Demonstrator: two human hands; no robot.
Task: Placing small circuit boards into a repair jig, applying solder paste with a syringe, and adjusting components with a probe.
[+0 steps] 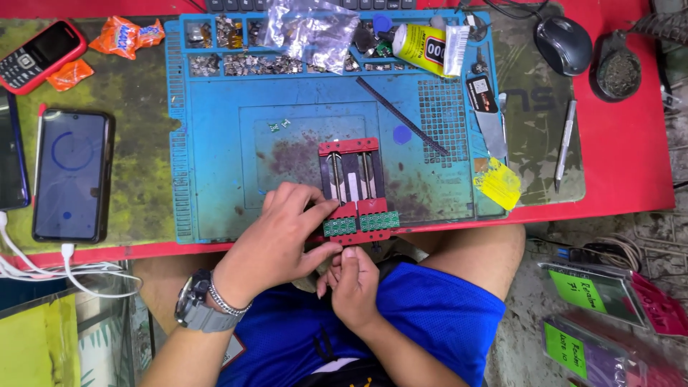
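Observation:
A red board-holding clamp (351, 179) lies on the blue work mat (215, 143), with small green circuit boards (360, 223) at its near end. My left hand (283, 236), with a wristwatch and bracelet, rests on the mat's near edge, thumb and fingers pressing the clamp's near left corner. My right hand (351, 283) sits just below the table edge under the clamp, fingers curled at its underside; what it grips is hidden.
A smartphone (70, 175) on a white cable lies left. A red keypad phone (37, 56) sits far left. A yellow glue tube (426, 46), plastic bag (308, 29), parts trays, mouse (564, 44) and metal tool (565, 143) lie behind and right.

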